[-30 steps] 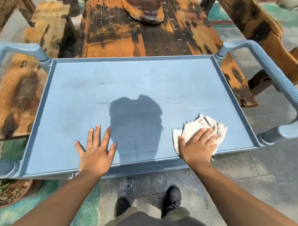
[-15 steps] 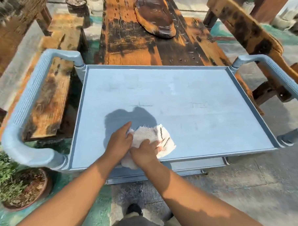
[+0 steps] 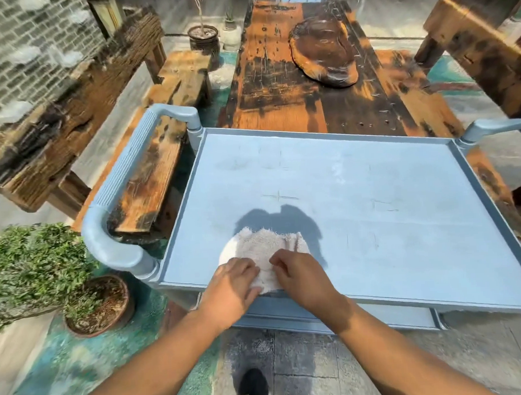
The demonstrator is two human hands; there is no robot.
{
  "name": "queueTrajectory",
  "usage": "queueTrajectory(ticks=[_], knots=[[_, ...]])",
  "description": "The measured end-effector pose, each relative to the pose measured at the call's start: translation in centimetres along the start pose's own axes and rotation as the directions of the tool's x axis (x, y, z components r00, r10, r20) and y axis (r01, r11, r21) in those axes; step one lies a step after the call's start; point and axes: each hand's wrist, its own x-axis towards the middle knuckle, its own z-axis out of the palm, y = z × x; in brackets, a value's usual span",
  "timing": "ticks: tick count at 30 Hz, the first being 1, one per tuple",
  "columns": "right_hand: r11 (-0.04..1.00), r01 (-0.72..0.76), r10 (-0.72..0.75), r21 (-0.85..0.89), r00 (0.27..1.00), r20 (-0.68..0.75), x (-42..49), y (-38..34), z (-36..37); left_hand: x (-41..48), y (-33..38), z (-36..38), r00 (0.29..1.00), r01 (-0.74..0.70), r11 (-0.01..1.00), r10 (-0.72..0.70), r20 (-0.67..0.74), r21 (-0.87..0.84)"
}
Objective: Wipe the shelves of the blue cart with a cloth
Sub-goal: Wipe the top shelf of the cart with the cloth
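Cloth [image 3: 263, 246] was white, fluffy, bunched, lying on the top shelf [image 3: 373, 210] of the blue cart [image 3: 496, 302], near the front edge, left of centre. Its near end hung over the front rim. Left hand [image 3: 230, 283] gripped the cloth's near left part, fingers [image 3: 247, 265] curled narrow, pinching fabric. Right hand [image 3: 298, 274] held the near right part the same way, fingers bent down into the cloth. Hands were just beside each other, thumbs nearly meeting. Rest of the shelf was bare, with faint scratch marks and a shadow behind the cloth. Cart handle [image 3: 118, 185] stood at the left; another at the far right. A lower shelf edge showed below the front rim. Weathered wooden desk [image 3: 301, 76] stood right behind the cart, bench [image 3: 161, 142] to the left, potted plant [image 3: 41, 272] on the floor near-left.
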Motion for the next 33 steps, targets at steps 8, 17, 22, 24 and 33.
queueTrajectory(ticks=[8,17,22,24,33], knots=[[0.853,0.167,-0.130,-0.495,0.986,0.109,-1.0,4.1,2.7,-1.1,-0.2,-0.3,0.990,0.001,0.951,-0.044,0.134,0.308],[0.735,0.196,-0.174,-0.649,0.980,0.099,-2.3,2.4,3.7,-3.5,-0.6,-1.7,0.981,-0.186,0.973,0.175,0.087,0.135],[0.777,0.281,-0.201,-0.563,0.959,0.201,-4.2,2.1,3.3,-6.0,-0.7,-1.7,0.971,-0.170,0.982,0.152,0.187,0.083],[0.788,0.268,-0.184,-0.554,0.962,0.204,-5.6,2.0,3.7,-7.1,-0.2,-1.6,0.967,-0.188,0.979,0.169,0.191,0.082],[0.884,0.146,-0.089,-0.443,0.985,0.148,-10.2,4.4,10.2,-11.2,1.8,2.7,0.931,0.049,0.975,-0.123,0.344,0.216]])
